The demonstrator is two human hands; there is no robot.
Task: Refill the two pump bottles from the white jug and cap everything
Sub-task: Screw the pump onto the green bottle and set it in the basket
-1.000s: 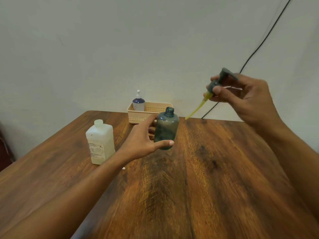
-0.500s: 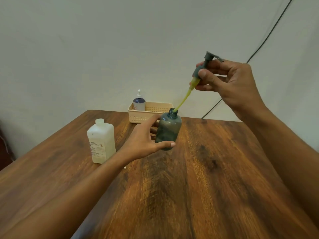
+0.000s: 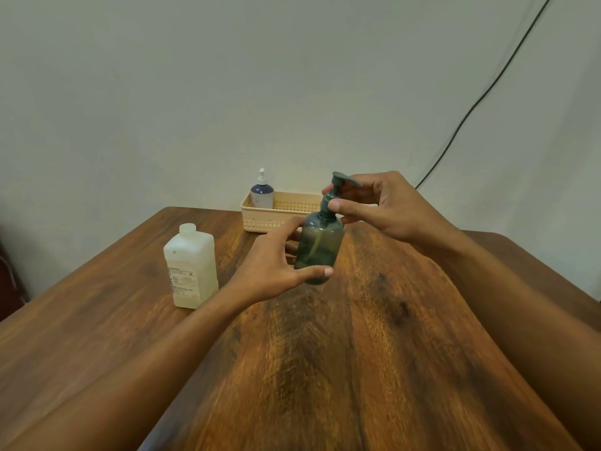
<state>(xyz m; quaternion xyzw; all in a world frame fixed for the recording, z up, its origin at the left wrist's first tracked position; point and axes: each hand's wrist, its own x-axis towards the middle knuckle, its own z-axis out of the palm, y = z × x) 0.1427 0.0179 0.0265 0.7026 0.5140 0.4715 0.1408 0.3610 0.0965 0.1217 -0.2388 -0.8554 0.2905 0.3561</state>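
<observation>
In the head view, the left hand (image 3: pixel 276 258) is wrapped around the green pump bottle (image 3: pixel 320 249), thumb in front and fingers behind, and holds it upright. Whether the bottle's base touches the bench (image 3: pixel 325 369) I cannot tell. The right hand (image 3: pixel 380 206) pinches the collar of the pump head (image 3: pixel 336 193) between thumb and fingers. The pump head sits on the bottle neck and its yellowish tube goes down inside the bottle.

The white jug (image 3: pixel 191 270) stands on the bench to the left, near the left hand but apart from it, and its mouth is open with no cap. Far behind, a second pump bottle (image 3: pixel 262 192) with a white pump stands in the left end of a beige basket (image 3: pixel 292 209) near the wall.

I judge that the green bottle is light plastic, smooth and maybe a little slippery, so a full grasp around the middle of its body is good. The collar is small and stiff; it is best to take it with the fingertips and turn it, because pressing the nozzle could push liquid out.
</observation>
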